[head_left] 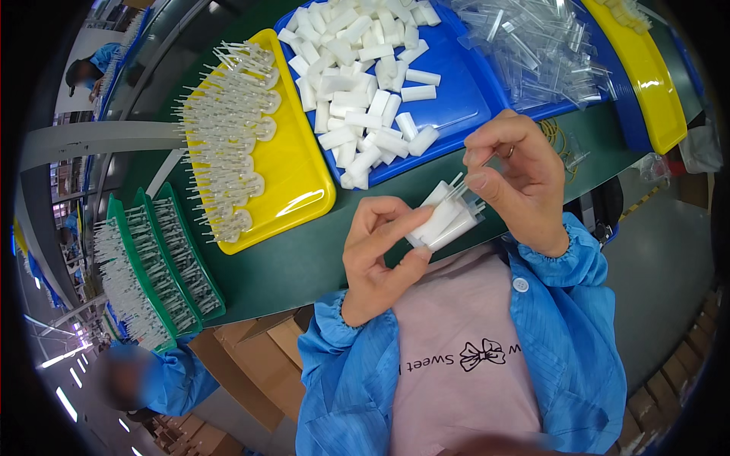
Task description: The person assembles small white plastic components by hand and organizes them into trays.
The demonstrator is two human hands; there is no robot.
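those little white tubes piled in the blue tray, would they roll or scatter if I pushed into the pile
Probably yes: the white tubes look round and smooth, lying loose at all angles, so they would likely roll. They seem light, since the left hand holds several at once. The blue tray rim should contain them.

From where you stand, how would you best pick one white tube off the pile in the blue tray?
Probably one lying loose at the pile's near edge, such as the white tube on the blue tray. Pinch it across its middle, on the long sides, coming from above: it lies flat with bare tray around it, so fingers fit on both sides without disturbing the heap.
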